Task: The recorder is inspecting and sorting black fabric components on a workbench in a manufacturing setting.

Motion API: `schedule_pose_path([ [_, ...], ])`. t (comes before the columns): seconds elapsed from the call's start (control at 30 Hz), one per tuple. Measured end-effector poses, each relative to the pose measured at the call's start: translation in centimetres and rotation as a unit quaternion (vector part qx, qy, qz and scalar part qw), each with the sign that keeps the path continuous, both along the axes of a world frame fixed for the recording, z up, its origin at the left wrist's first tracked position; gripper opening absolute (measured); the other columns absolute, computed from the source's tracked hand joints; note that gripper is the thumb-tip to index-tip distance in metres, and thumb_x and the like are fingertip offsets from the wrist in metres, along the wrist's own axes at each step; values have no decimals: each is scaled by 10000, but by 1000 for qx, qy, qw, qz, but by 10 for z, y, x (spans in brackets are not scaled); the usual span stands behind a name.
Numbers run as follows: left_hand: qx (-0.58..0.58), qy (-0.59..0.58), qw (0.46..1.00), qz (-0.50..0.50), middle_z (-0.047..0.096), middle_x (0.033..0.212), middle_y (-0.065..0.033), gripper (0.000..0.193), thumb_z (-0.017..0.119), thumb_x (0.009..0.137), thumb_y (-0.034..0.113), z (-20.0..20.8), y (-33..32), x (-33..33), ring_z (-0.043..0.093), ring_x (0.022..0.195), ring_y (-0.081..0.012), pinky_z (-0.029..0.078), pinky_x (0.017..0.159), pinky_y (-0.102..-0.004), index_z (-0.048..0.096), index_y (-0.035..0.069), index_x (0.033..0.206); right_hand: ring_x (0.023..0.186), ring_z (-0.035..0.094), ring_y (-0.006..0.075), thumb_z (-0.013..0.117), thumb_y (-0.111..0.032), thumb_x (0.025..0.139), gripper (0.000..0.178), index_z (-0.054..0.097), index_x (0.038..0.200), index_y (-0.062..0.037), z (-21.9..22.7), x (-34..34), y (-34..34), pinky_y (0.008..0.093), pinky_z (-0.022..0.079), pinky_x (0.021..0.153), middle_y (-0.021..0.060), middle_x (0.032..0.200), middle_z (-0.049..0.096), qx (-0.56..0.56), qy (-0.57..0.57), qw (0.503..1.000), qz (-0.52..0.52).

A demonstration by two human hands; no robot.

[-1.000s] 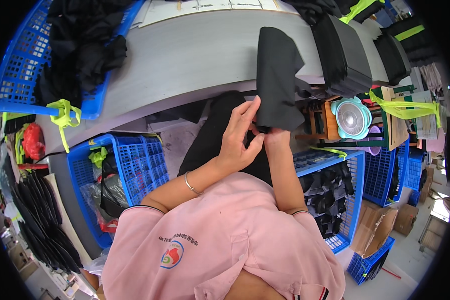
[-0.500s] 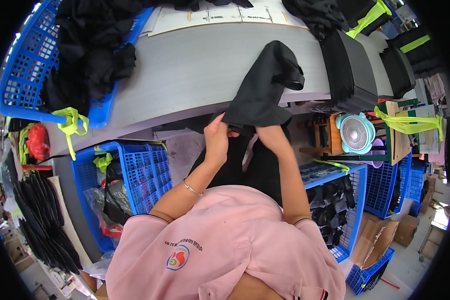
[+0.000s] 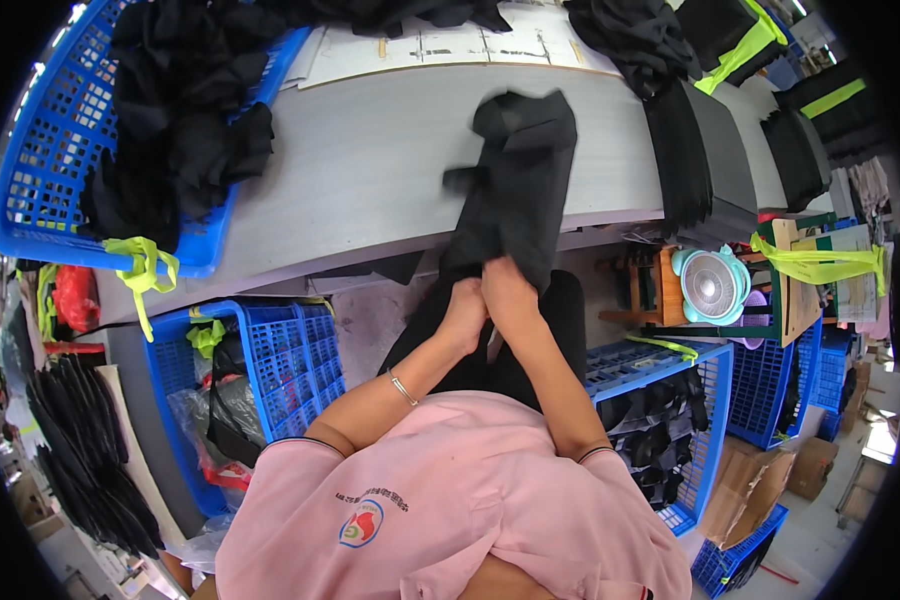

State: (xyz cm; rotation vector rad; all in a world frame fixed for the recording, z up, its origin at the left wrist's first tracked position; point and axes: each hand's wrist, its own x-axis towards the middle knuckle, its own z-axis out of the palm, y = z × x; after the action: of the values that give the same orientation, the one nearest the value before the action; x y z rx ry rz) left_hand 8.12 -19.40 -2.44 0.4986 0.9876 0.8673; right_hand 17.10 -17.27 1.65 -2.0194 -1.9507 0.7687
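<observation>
A black fabric piece (image 3: 522,190) with a short strap-like loop stretches from my hands over the front edge of the grey table (image 3: 370,150). Its far part is smeared by motion. My right hand (image 3: 511,295) is closed on the near end of the fabric. Pressed up beside it, my left hand (image 3: 462,315) is closed on the same end, its fingertips hidden by the cloth and the other hand. Both hands are low in front of the table edge, above my lap.
A blue basket (image 3: 205,250) heaped with black fabric stands at the table's left. Stacked black panels (image 3: 690,150) sit at its right. White marked board (image 3: 460,55) lies at the back. Blue crates (image 3: 290,360) flank my legs; a turquoise fan (image 3: 711,284) stands to the right.
My hands have come together, the right one moving left and lower. The fabric has swung upright and turned over, its loop now on the left side.
</observation>
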Motion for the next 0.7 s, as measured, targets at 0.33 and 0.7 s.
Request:
schedule_pose_path([
  [0.33,55,-25,998,-35,674,736,-55,308,574,990,194,4,-9,0,587,652,-113,452,620,-262,692,0,781,912,643,392,597,-203,896,192,674,936,-31,27,6,13,465,500,781,163,897,692,106,-63,992,5],
  [0.7,41,-170,984,41,627,1283,-52,381,642,928,89,-1,2,-56,598,1149,-148,513,924,-309,568,22,1296,861,650,366,673,-165,814,251,676,1045,-66,-26,44,-43,489,486,785,161,964,676,161,24,978,129],
])
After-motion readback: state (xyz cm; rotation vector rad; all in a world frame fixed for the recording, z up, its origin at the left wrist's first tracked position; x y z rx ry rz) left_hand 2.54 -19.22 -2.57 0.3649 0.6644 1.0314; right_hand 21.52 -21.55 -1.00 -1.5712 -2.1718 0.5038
